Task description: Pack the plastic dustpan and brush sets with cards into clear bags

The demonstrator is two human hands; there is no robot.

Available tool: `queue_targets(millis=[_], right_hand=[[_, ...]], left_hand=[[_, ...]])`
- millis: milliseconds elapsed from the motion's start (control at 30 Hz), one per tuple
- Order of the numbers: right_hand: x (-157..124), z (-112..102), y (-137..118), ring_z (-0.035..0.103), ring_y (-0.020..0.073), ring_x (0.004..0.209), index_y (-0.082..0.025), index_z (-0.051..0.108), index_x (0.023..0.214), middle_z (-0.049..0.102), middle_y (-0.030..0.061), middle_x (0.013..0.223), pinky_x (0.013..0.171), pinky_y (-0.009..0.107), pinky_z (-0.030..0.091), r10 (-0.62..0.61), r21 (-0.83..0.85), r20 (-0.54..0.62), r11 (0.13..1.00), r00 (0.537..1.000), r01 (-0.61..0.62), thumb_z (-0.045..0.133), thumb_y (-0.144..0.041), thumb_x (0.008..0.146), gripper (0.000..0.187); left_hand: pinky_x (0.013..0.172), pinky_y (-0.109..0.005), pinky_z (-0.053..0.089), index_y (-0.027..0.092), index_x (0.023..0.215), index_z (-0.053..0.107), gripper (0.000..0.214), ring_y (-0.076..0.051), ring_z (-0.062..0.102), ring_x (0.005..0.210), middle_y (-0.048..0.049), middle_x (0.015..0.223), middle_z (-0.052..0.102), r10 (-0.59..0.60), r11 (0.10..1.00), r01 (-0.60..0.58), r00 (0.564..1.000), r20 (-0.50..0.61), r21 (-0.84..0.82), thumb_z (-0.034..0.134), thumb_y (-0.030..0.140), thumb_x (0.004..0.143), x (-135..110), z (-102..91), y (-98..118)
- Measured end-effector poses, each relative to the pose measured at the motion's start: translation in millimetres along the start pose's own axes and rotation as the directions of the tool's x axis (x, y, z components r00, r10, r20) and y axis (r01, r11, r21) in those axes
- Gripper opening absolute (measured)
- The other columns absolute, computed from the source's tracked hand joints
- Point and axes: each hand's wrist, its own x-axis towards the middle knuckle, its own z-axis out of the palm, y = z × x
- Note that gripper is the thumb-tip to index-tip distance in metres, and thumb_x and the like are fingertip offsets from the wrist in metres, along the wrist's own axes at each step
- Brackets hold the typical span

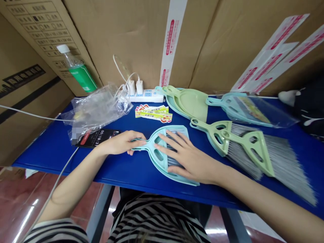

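Observation:
On the blue table in front of me lies a light-blue dustpan [155, 166] with a matching hand brush [159, 154] nested in it, grey bristles toward the right. My left hand [125, 141] grips the stacked handles at their left end, fingers wrapped round them. My right hand [186, 157] lies flat over the brush head and bristles, fingers spread. Right of it, several more brushes overlap, a green brush [258, 152] on top. Behind them sit a stacked green dustpan [193, 101] and a light-blue dustpan [233, 104] in a clear bag.
Paper label strips [153, 113] lie behind the dustpan. A phone [97, 139] rests left of my left hand, near crumpled clear bags [98, 108] and a green-labelled bottle [82, 76]. A power strip [149, 96] with chargers and cables stands against cardboard boxes [136, 30].

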Motion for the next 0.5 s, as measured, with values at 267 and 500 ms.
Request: queue_targets(millis=[267, 500], right_hand=[[-0.4, -2.3, 2.5, 0.014, 0.0385, 0.149, -0.022, 0.033, 0.153, 0.027, 0.0155, 0.161, 0.111, 0.069, 0.025, -0.008, 0.069, 0.014, 0.998, 1.0, 0.007, 0.049, -0.044, 0.097, 0.062], [-1.8, -4.2, 3.0, 0.011, 0.038, 0.149, -0.022, 0.031, 0.154, 0.024, 0.0157, 0.161, 0.113, 0.069, 0.02, -0.004, 0.098, 0.043, 0.995, 0.999, 0.0, 0.048, -0.043, 0.098, 0.062]], left_hand=[[0.047, -0.02, 0.046, 0.015, 0.086, 0.06, 0.039, -0.007, 0.051, 0.05, 0.0051, 0.065, 0.052, -0.025, 0.989, 0.035, 0.997, 0.068, -0.141, 0.06, 0.054, 0.084, 4.5, -2.2, 0.5], [0.046, -0.02, 0.047, 0.015, 0.084, 0.058, 0.041, -0.007, 0.052, 0.05, 0.0057, 0.065, 0.052, -0.048, 0.979, 0.062, 0.996, 0.075, -0.192, 0.065, 0.055, 0.08, 7.1, -1.4, 0.1]])
